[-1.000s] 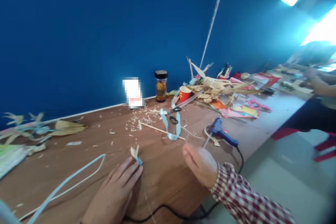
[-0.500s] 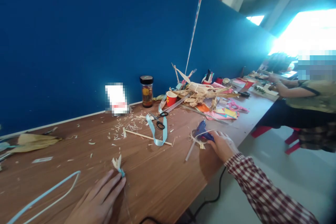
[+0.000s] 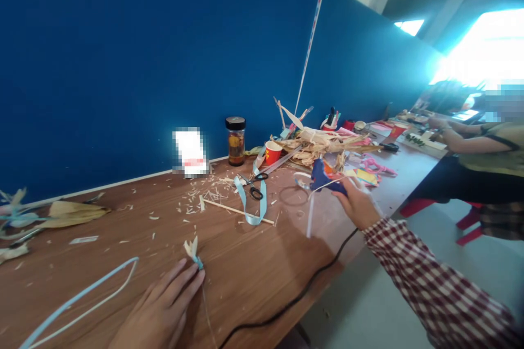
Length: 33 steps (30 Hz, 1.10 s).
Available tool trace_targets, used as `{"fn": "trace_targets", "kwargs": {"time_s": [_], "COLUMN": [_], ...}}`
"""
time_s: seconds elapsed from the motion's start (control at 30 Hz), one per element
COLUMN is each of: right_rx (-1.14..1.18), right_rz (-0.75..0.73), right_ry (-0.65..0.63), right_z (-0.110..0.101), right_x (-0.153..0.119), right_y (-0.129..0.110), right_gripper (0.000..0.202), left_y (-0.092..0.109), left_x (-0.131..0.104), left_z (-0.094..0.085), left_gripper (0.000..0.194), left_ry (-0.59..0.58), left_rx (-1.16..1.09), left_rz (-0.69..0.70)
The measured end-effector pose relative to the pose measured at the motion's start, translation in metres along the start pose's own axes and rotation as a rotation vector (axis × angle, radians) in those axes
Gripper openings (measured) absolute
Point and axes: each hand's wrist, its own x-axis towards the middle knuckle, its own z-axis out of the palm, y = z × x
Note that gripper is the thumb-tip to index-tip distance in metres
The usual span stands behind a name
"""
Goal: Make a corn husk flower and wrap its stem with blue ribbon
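My right hand (image 3: 360, 202) grips a blue glue gun (image 3: 324, 179) above the table, and a clear glue stick (image 3: 310, 215) hangs below it. My left hand (image 3: 164, 297) lies on the wooden table with its fingers stretched out. Its fingertips touch a small husk piece (image 3: 191, 250) wrapped with light-blue ribbon. Black scissors (image 3: 256, 192) lie beside a loop of light-blue ribbon (image 3: 263, 202) and a thin stick (image 3: 233, 210). At the lower left is a bent blue and white strip (image 3: 82, 297).
A lidded jar (image 3: 236, 144), a red cup (image 3: 272, 154) and a heap of dried husks (image 3: 315, 144) stand along the blue partition (image 3: 143, 65). A black cable (image 3: 286, 305) crosses the table's front edge. Another person's arm (image 3: 470, 136) is at the far right.
The glue gun has been lifted off the table in my right hand, and its cable now lies over the table edge. My left hand stays by the husk piece. The view has shifted slightly.
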Motion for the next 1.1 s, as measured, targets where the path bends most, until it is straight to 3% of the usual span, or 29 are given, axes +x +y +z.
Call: {"fn": "trace_targets", "kwargs": {"time_s": [0.17, 0.27, 0.33, 0.43, 0.53, 0.7, 0.8, 0.9, 1.1], "right_rx": [0.191, 0.438, 0.686, 0.958, 1.077, 1.051, 0.988, 0.978, 1.067], "right_rz": [0.062, 0.247, 0.353, 0.421, 0.418, 0.399, 0.293, 0.241, 0.368], "right_ry": [0.079, 0.178, 0.159, 0.039, -0.107, -0.607, -0.819, -0.890, -1.005], "right_z": [0.000, 0.005, 0.009, 0.014, 0.019, 0.033, 0.044, 0.054, 0.063], "right_x": [0.018, 0.020, 0.018, 0.008, -0.006, -0.032, -0.042, -0.049, -0.054], "right_y": [-0.010, -0.020, -0.032, -0.060, -0.091, -0.135, -0.155, -0.170, -0.184], "right_gripper": [0.029, 0.033, 0.034, 0.024, 0.014, 0.024, 0.026, 0.028, 0.037], "left_y": [0.005, 0.008, 0.010, 0.014, 0.017, 0.019, 0.019, 0.019, 0.020], "left_x": [0.002, 0.004, 0.006, 0.008, 0.009, 0.010, 0.010, 0.011, 0.012], "left_z": [-0.005, -0.009, -0.013, -0.018, -0.022, -0.024, -0.024, -0.026, -0.028], "left_gripper": [0.057, 0.057, 0.057, 0.057, 0.055, 0.056, 0.056, 0.055, 0.051], "left_ry": [-0.017, -0.026, -0.026, -0.043, -0.059, -0.098, -0.125, -0.147, -0.121], "left_rx": [0.054, 0.057, 0.047, 0.036, 0.005, -0.010, -0.007, -0.007, -0.018], "left_rz": [-0.006, 0.001, -0.007, -0.029, -0.050, -0.084, -0.083, -0.080, -0.086]}}
